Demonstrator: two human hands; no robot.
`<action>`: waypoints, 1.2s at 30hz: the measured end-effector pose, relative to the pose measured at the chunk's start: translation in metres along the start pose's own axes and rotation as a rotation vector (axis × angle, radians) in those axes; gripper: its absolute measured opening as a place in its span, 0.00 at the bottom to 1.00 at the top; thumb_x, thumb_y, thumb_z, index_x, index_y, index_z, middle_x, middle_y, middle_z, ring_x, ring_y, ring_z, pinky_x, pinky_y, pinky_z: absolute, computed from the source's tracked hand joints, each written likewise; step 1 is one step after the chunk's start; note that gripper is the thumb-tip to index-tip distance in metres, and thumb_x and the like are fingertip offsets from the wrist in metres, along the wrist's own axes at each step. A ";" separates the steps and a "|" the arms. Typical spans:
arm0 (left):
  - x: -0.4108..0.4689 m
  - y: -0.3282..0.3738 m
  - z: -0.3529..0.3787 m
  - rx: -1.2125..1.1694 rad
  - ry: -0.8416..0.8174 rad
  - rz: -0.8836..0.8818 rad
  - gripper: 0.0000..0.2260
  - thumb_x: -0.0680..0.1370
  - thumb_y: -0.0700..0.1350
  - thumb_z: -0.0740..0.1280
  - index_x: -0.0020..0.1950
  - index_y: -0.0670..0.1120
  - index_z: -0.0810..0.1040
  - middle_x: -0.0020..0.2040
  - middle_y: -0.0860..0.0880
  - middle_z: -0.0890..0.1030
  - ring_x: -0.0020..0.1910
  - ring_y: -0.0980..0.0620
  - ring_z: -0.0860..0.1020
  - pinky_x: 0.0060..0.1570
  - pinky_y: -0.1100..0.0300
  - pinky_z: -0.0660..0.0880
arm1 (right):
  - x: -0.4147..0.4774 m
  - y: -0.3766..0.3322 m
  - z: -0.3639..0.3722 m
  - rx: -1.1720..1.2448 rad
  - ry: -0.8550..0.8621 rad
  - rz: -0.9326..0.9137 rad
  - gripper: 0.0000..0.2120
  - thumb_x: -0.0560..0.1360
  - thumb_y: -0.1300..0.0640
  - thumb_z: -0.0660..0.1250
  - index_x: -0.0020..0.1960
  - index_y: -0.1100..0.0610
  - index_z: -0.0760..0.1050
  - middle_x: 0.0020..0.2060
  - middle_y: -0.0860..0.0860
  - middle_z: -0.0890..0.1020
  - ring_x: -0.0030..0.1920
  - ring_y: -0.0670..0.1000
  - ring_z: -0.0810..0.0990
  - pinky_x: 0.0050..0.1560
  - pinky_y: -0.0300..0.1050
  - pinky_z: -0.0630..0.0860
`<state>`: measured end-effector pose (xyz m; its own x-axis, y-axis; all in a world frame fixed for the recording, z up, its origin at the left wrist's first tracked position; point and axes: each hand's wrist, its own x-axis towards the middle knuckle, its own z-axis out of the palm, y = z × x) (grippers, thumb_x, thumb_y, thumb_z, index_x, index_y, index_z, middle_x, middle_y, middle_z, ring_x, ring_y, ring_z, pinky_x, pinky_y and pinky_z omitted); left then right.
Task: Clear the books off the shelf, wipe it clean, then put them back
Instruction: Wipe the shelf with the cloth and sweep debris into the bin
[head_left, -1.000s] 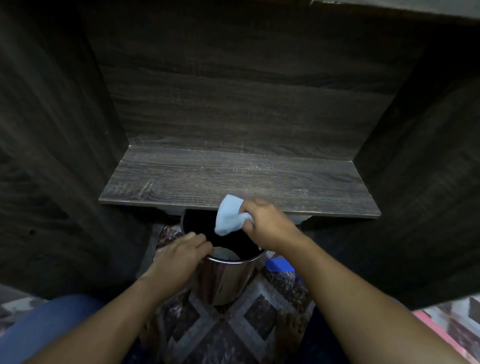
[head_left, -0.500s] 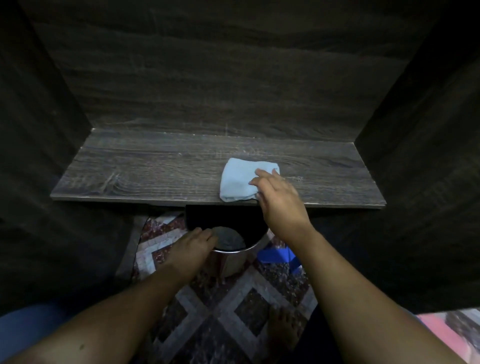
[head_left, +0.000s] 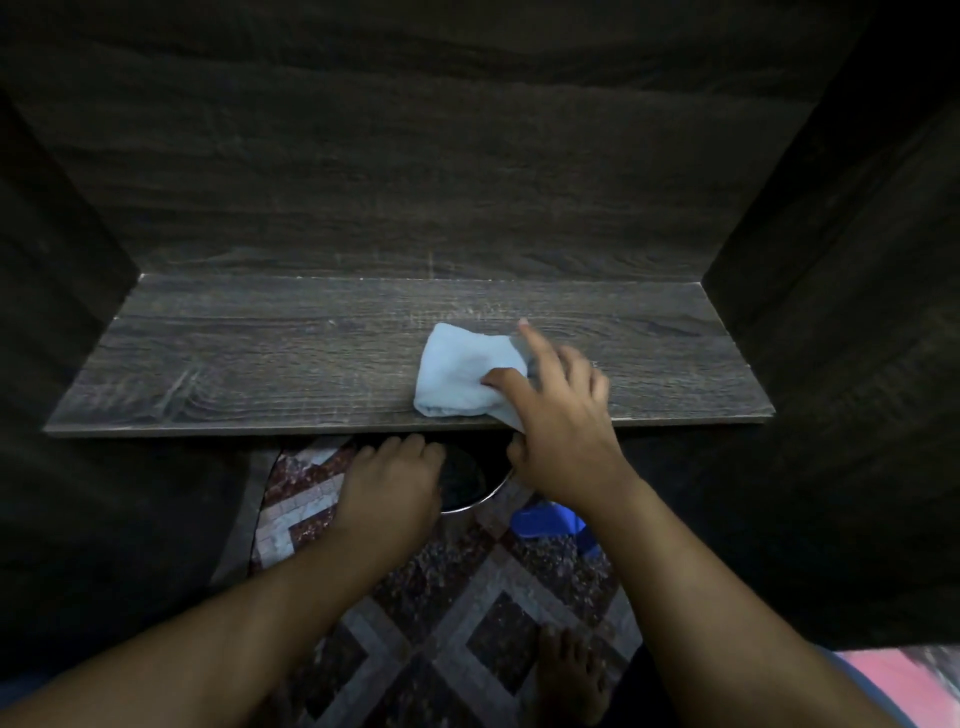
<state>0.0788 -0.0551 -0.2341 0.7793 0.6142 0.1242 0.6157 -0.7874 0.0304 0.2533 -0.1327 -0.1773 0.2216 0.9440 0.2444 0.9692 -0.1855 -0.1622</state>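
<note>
Head view: spread right hand (head_left: 562, 431) presses one cloth (head_left: 456, 375) on one shelf (head_left: 260, 353); left hand (head_left: 390, 488) grips one pot (head_left: 470, 480).

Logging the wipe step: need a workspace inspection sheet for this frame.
Surface: dark wood-grain shelf, pale scuffs near the back.
Job's things: light blue cloth crumpled at the front edge, right of centre; books: nothing seen.
Clutter: metal bin below the shelf; blue object beside it.
Grippers: right hand presses the cloth, fingers spread; left hand grips the bin's rim.
Cables: nothing seen.
Surroundings: dark side walls; patterned floor; bare foot; pink item lower right.
</note>
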 end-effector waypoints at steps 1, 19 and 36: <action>-0.003 0.002 -0.016 -0.023 0.058 0.001 0.14 0.59 0.45 0.77 0.37 0.46 0.74 0.34 0.46 0.75 0.34 0.44 0.75 0.30 0.55 0.69 | 0.000 0.001 -0.001 -0.016 0.008 0.006 0.28 0.61 0.64 0.70 0.60 0.49 0.73 0.75 0.54 0.60 0.69 0.59 0.60 0.60 0.57 0.62; 0.032 0.002 -0.072 0.061 -0.092 0.239 0.20 0.73 0.42 0.55 0.60 0.43 0.79 0.56 0.43 0.82 0.49 0.45 0.83 0.41 0.54 0.81 | -0.016 -0.004 -0.046 0.252 -0.431 0.024 0.26 0.80 0.62 0.56 0.76 0.48 0.61 0.74 0.51 0.66 0.71 0.52 0.67 0.71 0.44 0.63; 0.068 0.087 -0.389 0.021 0.638 0.460 0.20 0.75 0.50 0.61 0.67 0.49 0.75 0.57 0.47 0.80 0.52 0.44 0.79 0.49 0.50 0.76 | -0.004 0.023 -0.364 -0.043 0.492 -0.019 0.21 0.71 0.66 0.67 0.57 0.46 0.81 0.53 0.44 0.82 0.47 0.50 0.68 0.47 0.39 0.59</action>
<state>0.1403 -0.1022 0.1624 0.7430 0.0724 0.6654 0.2544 -0.9500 -0.1807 0.3137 -0.2402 0.1664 0.2186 0.7083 0.6712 0.9747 -0.1907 -0.1162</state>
